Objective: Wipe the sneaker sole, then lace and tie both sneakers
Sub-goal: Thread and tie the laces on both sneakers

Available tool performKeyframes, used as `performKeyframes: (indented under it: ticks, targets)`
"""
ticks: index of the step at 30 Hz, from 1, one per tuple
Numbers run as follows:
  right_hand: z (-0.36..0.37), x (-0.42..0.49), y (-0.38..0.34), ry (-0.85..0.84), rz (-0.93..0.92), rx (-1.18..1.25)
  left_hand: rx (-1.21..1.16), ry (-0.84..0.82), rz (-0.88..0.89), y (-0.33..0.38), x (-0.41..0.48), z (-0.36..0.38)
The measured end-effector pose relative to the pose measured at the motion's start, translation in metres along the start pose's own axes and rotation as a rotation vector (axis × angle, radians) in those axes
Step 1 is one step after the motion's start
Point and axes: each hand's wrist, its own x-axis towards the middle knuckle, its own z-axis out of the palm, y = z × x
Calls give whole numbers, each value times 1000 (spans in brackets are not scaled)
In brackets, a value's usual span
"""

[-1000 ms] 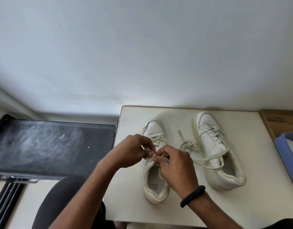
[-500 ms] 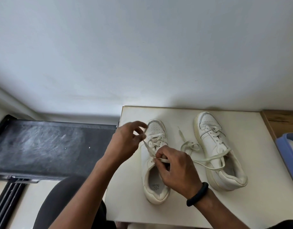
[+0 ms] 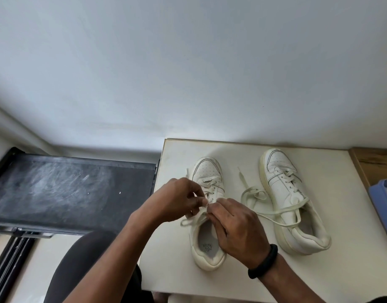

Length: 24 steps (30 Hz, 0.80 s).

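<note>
One big pale wall (image 3: 188, 62) fills the space behind everything. Below it on the left lies a wide black board (image 3: 68, 193) with chalky white scuffs, right beside the white table (image 3: 330, 270). The person is at the table's near edge, and a dark trouser leg (image 3: 79, 259) shows under the left arm. On the far right there is a strip of wooden top (image 3: 376, 162), and a blue tray (image 3: 382, 206) pokes in at the edge, close to the table.

Both sneakers stand on the table with their toes pointing at the wall. The right sneaker (image 3: 282, 182) stands alone, apart from the hands. Its loose lace (image 3: 253, 193) is untied. It curls on the table between the two shoes, and one part loops back over the shoe's opening. The left sneaker (image 3: 207, 171) is the one under the hands.

The left hand (image 3: 175, 200) and the right hand (image 3: 236, 228) meet over the middle of that shoe. Each hand pinches its lace (image 3: 190, 220) tight between finger and thumb, with the fingertips almost touching. The hands cover the upper lace holes, so I cannot see if there is a knot. The right hand also hides part of the shoe's opening. A black band (image 3: 264, 263) wraps the right wrist.
</note>
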Motion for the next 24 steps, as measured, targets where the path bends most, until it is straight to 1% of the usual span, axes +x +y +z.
performKeyframes:
  ticks: [3, 6, 10, 14, 20, 22, 24]
  targets:
    - [0, 1, 0, 0, -2, 13, -82, -45, -22, -5, -1, -2]
    - [-1, 1, 0, -24, 47, 66, -36, -36, -4, -4, 0, -3]
    - [-5, 4, 0, -52, 204, 121, 29, 40, -39, -6, 3, -1]
    - [-14, 7, -2, -102, 308, 146, 12, 88, -106, -13, 5, -4]
    - [-26, 2, 0, -168, 618, 279, -10, 158, -172, -23, 3, -12]
    - [-31, -2, -3, -169, 694, 332, -32, 165, -185, -24, 2, -13]
    - [-34, -5, -7, -132, 740, 389, -61, 181, -201, -23, 1, -13]
